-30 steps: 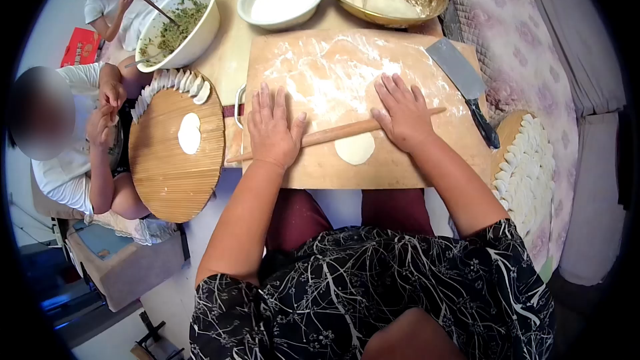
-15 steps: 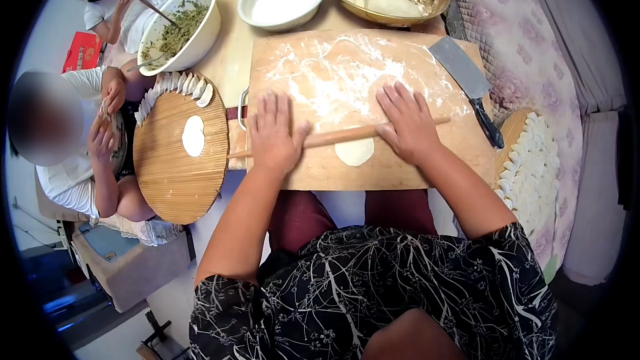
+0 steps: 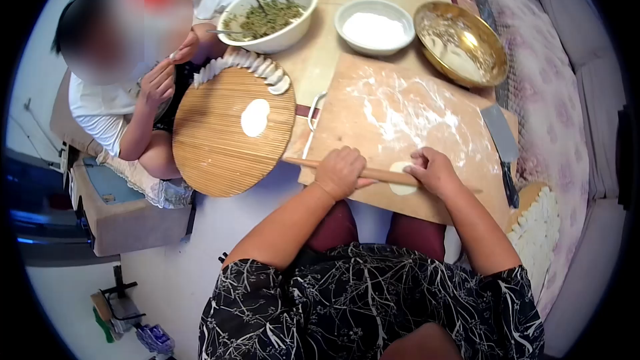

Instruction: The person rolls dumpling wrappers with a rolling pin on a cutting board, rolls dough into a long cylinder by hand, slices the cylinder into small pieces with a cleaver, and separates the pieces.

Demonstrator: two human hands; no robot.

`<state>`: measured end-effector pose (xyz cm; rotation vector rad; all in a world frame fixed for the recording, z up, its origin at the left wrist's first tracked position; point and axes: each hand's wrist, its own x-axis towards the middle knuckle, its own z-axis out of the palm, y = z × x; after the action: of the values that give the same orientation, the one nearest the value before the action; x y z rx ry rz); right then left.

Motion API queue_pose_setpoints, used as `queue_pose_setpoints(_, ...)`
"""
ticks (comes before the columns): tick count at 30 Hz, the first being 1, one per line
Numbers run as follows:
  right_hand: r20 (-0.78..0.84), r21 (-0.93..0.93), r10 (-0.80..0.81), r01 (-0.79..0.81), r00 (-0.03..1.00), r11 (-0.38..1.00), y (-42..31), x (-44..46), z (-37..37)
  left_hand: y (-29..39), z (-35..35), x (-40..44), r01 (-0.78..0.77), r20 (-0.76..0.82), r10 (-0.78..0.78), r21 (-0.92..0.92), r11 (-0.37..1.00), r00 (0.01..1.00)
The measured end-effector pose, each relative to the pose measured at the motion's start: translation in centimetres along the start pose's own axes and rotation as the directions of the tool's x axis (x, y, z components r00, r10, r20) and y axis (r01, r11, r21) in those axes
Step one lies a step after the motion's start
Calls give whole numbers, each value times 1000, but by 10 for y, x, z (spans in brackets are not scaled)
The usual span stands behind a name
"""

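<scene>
My left hand (image 3: 341,172) is wrapped around the left part of a wooden rolling pin (image 3: 383,175), near the front edge of the floured wooden board (image 3: 360,113). A small round dough wrapper (image 3: 402,187) lies flat beneath the pin. My right hand (image 3: 437,171) is closed, thumb and fingers pinched at the wrapper's right edge; the pin passes by it, and its tip shows faintly beyond. Flour is smeared across the middle of the board. A cleaver (image 3: 500,135) with a black handle rests along the board's right side.
Left of the board, a round slatted tray (image 3: 220,137) holds rolled wrappers (image 3: 255,118) and folded dumplings (image 3: 250,61). A person's hands (image 3: 160,80) work beside it. Behind stand a filling bowl (image 3: 303,23), a flour bowl (image 3: 375,43) and a golden dough basin (image 3: 497,73). More dumplings (image 3: 540,227) sit at right.
Both hands were flat on the rolling pin with fingers spread; now the left grips it and the right pinches the wrapper. My view has turned, shifting the board rightward.
</scene>
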<state>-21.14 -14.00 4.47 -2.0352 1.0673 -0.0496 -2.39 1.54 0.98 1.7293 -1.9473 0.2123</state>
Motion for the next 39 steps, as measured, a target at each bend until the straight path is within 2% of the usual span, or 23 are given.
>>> queue_pose_setpoints(1,-15,-16,-45,44,999,999,-10,10,-3,-10,-5,4,-29,-33,29,1,1000,999)
queue_pose_setpoints(3,47,-149,27,-20,999,989,-4,4,-2,-10,-3,1,-17,-37,18,25,1000,999)
queue_pose_setpoints(4,31,-164,-2,7,1000,986,-11,12,-3,-17,-6,4,-27,-43,28,28,999,999)
queue_pose_setpoints(6,116,-87,106,-96,988,992,-2,10,-2,-10,-2,0,-26,-11,26,-7,1000,1000)
queue_pose_setpoints(10,120,-6,109,-109,987,994,-14,17,-11,-12,-1,1,-29,-26,29,-15,999,999)
queue_pose_setpoints(12,-20,-64,-59,58,998,996,-20,16,-15,-8,-1,0,-17,-7,17,-27,999,1000)
queue_pose_setpoints(15,-17,-84,-105,103,994,991,-56,32,-19,-7,-1,-2,-7,-3,6,-34,999,1000)
queue_pose_setpoints(16,-51,-42,-209,207,977,977,-75,53,-8,-11,-2,-1,-8,-18,7,-26,1000,1000)
queue_pose_setpoints(19,-41,-92,-318,313,947,945,-124,60,5,-9,-3,-2,7,-7,-7,-29,1000,1000)
queue_pose_setpoints(21,13,102,-352,349,936,932,-156,81,29,-13,5,-6,12,24,-11,-19,1000,1000)
queue_pose_setpoints(22,97,352,-255,206,962,913,-185,77,34,-13,9,-8,13,58,-12,-11,1000,998)
queue_pose_setpoints(23,125,548,-277,167,953,819,-199,80,46,-12,11,-9,16,62,-16,-12,1000,998)
queue_pose_setpoints(25,100,769,-297,115,950,629,-217,77,68,-12,12,-7,86,104,-85,-6,996,991)
queue_pose_setpoints(27,-72,467,-402,387,913,795,-198,86,94,-10,10,-7,117,146,-119,19,993,982)
queue_pose_setpoints(28,-82,467,-396,387,914,795,-192,80,93,-11,8,-7,111,83,-109,-18,994,991)
queue_pose_setpoints(30,1,225,-311,303,950,926,-170,67,77,-9,5,2,61,15,-60,-80,995,998)
queue_pose_setpoints(31,-34,216,-286,286,958,934,-151,65,69,-8,-1,4,119,128,-105,-111,987,986)
queue_pose_setpoints(32,6,150,-279,275,960,950,-129,66,64,-8,-5,5,173,245,-137,-132,976,960)
queue_pose_setpoints(33,48,85,-267,263,962,961,-110,63,56,-7,-4,6,132,246,-91,-155,979,965)
queue_pose_setpoints(35,27,-1,-215,215,976,977,-85,47,35,-6,-4,4,182,169,-168,-77,980,971)
queue_pose_setpoints(36,45,-86,-186,189,981,978,-74,40,27,-6,-3,4,150,170,-134,-87,985,976)
queue_pose_setpoints(37,16,-83,-176,176,984,981,-61,33,20,-6,-2,5,141,131,-133,-46,989,982)
queue_pose_setpoints(39,3,-227,-264,258,964,939,-35,20,11,-6,-3,5,114,96,-113,-9,993,989)
